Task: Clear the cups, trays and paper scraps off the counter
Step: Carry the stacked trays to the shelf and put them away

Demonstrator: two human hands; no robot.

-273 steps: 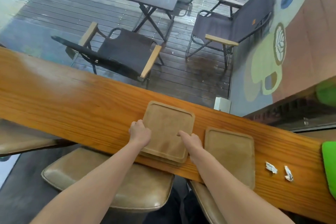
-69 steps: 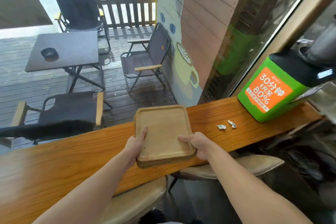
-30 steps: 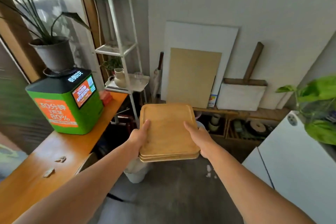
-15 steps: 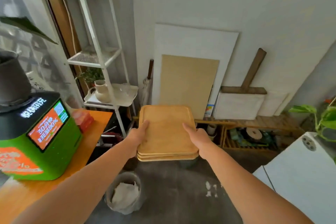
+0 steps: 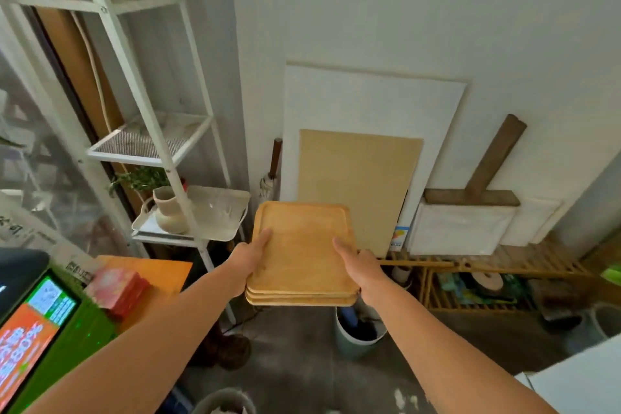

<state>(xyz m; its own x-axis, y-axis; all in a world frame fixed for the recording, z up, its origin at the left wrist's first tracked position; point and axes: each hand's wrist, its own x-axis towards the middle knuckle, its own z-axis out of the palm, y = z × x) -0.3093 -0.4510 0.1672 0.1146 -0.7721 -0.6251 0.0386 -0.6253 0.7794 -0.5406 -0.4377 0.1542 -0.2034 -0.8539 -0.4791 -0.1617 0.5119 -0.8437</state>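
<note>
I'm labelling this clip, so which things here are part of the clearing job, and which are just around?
Job: trays, left hand, right hand, counter.
Around: shelf, vase, green machine, bucket, boards.

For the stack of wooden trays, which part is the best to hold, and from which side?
Grip the stack of wooden trays at its two opposite side edges, coming in from left and right, as the left hand and right hand do now: thumbs on top. It is flat, wide and level, so this probably keeps it aligned.

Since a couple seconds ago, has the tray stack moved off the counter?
Yes. The tray stack, held by the left hand and right hand, is now off the orange counter, over the floor to its right.
</note>
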